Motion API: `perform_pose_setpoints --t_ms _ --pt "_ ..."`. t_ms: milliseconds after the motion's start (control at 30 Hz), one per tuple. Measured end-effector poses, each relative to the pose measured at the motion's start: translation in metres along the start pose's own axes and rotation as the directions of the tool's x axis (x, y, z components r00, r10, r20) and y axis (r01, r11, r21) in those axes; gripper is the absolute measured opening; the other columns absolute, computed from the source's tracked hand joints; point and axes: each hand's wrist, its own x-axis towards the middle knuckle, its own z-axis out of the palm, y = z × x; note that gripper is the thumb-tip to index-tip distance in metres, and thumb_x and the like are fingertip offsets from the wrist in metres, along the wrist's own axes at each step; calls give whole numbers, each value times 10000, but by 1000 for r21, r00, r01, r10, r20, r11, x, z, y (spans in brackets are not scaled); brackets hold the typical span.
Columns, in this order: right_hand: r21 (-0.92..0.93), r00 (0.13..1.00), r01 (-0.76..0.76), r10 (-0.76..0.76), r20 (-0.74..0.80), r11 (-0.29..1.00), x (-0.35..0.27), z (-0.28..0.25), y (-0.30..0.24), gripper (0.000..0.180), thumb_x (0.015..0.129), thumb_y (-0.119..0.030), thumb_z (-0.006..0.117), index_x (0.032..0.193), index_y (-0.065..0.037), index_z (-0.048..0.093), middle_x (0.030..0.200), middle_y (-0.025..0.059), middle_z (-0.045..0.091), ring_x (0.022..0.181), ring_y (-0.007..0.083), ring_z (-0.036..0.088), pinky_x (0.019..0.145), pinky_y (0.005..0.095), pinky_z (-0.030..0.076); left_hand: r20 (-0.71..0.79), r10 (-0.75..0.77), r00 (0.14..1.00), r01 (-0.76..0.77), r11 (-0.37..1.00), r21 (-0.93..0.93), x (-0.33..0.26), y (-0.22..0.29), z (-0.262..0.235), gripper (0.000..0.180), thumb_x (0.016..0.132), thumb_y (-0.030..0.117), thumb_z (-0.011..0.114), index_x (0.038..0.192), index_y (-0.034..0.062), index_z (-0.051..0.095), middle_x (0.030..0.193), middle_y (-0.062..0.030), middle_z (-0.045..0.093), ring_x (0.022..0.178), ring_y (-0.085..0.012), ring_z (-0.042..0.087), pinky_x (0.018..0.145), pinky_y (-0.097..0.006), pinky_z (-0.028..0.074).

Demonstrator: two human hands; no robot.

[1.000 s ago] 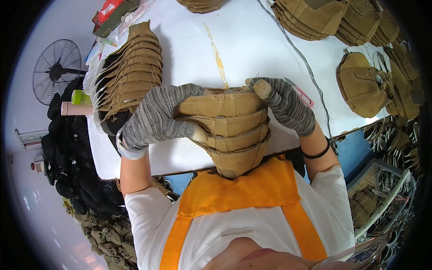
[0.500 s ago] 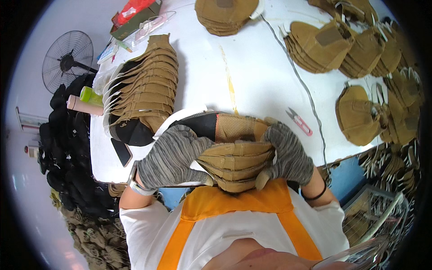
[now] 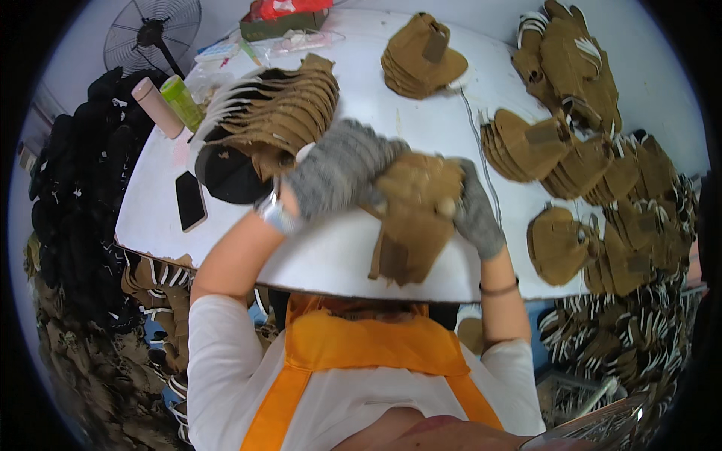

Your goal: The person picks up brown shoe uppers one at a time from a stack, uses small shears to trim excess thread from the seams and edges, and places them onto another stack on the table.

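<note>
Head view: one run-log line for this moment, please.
left hand: gloved, gripping tan pouch stack | right hand: gloved, gripping same stack | stack: lifted over white table | phone: table's left edge

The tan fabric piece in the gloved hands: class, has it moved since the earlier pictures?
Yes. The tan fabric piece has swung toward the fanned stack at the person's left, tilting.
</note>
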Motion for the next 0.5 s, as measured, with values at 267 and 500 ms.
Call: perform_pose_setpoints --t_ms 267,500 --pt "-94 915 -111 65 -398 989 -1 -20 -51 413 947 -361 577 1191 -27 605 1087 90 620 990 210 576 905 319 450 14 -196 981 189 962 195 -23 15 8 1027 617 392 826 1465 144 302 1436 -125 393 1365 -306 307 1159 -467 166" --pt "-374 972 169 -92 217 912 -72 5 -127 224 870 -176 632 1039 -31 661 954 107 682 852 246 662 761 322 513 -225 -336 915 160 813 -560 -114 76 71 555 771 264 712 1279 145 522 1345 -119 456 1245 -325 418 1079 -479 308"
